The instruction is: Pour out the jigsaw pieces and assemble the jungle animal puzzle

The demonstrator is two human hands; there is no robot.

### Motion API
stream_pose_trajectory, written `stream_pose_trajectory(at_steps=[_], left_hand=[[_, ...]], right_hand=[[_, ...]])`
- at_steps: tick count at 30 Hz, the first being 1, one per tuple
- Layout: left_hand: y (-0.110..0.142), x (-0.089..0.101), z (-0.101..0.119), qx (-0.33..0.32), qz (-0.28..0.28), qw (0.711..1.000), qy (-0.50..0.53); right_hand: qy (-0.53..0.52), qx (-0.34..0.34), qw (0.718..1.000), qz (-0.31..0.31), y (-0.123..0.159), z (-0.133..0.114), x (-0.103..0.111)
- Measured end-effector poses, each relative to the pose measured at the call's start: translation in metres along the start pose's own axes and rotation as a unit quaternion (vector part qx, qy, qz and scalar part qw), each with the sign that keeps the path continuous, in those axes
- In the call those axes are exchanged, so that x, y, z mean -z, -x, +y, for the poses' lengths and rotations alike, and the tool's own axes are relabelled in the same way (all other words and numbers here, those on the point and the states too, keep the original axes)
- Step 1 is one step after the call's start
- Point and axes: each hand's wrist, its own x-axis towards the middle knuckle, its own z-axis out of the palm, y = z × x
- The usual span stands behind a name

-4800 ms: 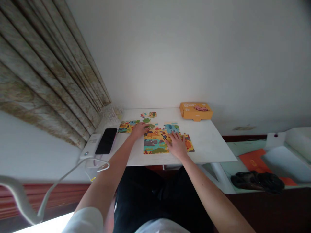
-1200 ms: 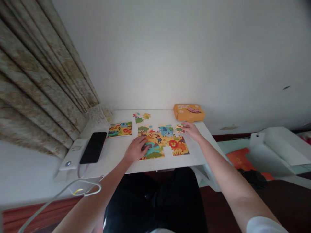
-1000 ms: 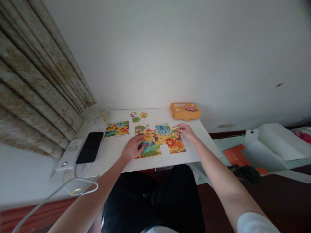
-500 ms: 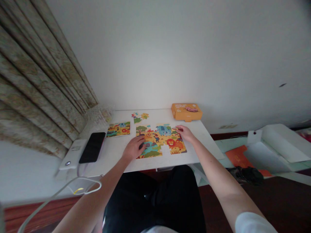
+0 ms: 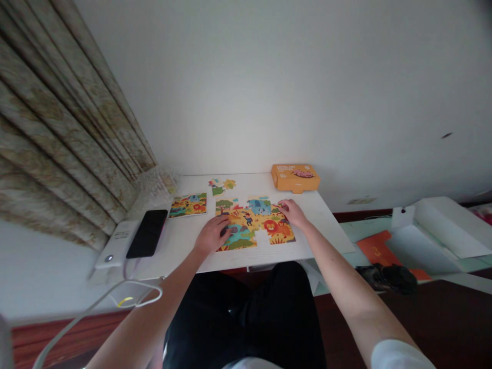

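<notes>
A colourful animal jigsaw puzzle (image 5: 255, 225) lies partly joined on the white table (image 5: 326, 225), with a gap at its front edge. My left hand (image 5: 212, 236) rests flat on the puzzle's left side, fingers spread over the grey and blue part. My right hand (image 5: 292, 212) sits at the puzzle's upper right corner, fingertips pressed down on a puzzle piece there. A few loose pieces (image 5: 222, 185) lie at the back of the table. A small reference picture card (image 5: 188, 204) lies to the left.
An orange puzzle box (image 5: 295, 177) stands at the back right by the wall. A black phone (image 5: 146, 240) rests on a white device (image 5: 115, 245) with a white cable (image 5: 96, 302). Curtains (image 5: 57, 133) hang left. Orange paper (image 5: 378, 246) and a dark object (image 5: 388, 271) lie on the right.
My right hand brought a piece from near the orange box down to the puzzle's upper right corner. My left hand stayed on the puzzle's left side.
</notes>
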Motion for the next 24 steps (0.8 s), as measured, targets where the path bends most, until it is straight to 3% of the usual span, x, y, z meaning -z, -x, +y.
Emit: stream_pose_trajectory(at_steps=[8,16,20,24], left_hand=[[0.0,-0.001,-0.002,-0.007,0.006,1.0,-0.005],[-0.005,-0.001,-0.005,-0.002,0.002,1.0,0.0],[-0.038,0.001,-0.02,0.043,0.0,0.999,0.005],[-0.091,0.007,-0.047,0.155,0.037,0.987,-0.025]], right_hand=[[0.054,0.032,0.995,0.075,0.023,-0.018,-0.006],[0.155,0.061,0.983,0.074,0.07,-0.04,-0.029],[0.166,0.071,0.979,0.09,0.074,-0.043,-0.031],[0.154,0.069,0.98,0.106,0.074,-0.044,-0.031]])
